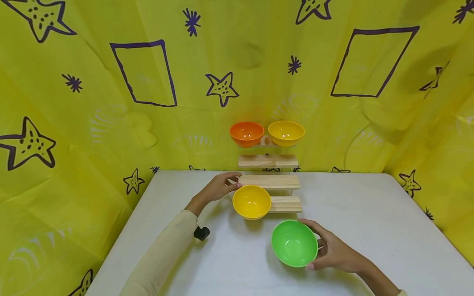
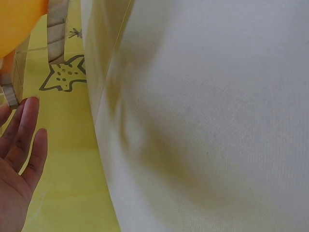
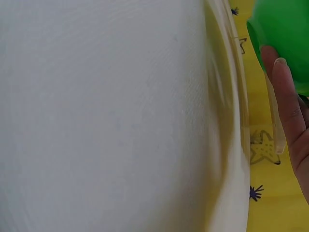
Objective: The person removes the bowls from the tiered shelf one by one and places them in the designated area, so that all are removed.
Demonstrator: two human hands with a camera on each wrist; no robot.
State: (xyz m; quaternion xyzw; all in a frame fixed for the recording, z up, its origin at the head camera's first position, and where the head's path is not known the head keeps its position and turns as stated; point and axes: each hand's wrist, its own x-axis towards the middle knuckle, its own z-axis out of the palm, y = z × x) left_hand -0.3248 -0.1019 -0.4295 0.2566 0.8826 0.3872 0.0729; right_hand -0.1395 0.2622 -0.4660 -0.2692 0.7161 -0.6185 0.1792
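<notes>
My right hand [image 1: 335, 250] holds a green bowl [image 1: 295, 243] by its right side, tilted with its inside showing, in front of a stepped wooden stand [image 1: 269, 181]. In the right wrist view, fingers [image 3: 288, 101] lie along the outside of the green bowl [image 3: 285, 43]. At the stand's left side, my left hand [image 1: 216, 189] holds the end of a plank between thumb and forefinger. The left wrist view shows its other fingers [image 2: 29, 116] fairly straight beside the plank end. A yellow bowl [image 1: 252, 202] sits at the left of the lowest step, close to the left thumb.
An orange bowl [image 1: 246, 134] and another yellow bowl [image 1: 286, 133] stand side by side on the top step. The two middle steps show bare wood. A white-covered table [image 1: 370, 213] lies under the stand, with a yellow patterned curtain [image 1: 255, 49] behind and at both sides.
</notes>
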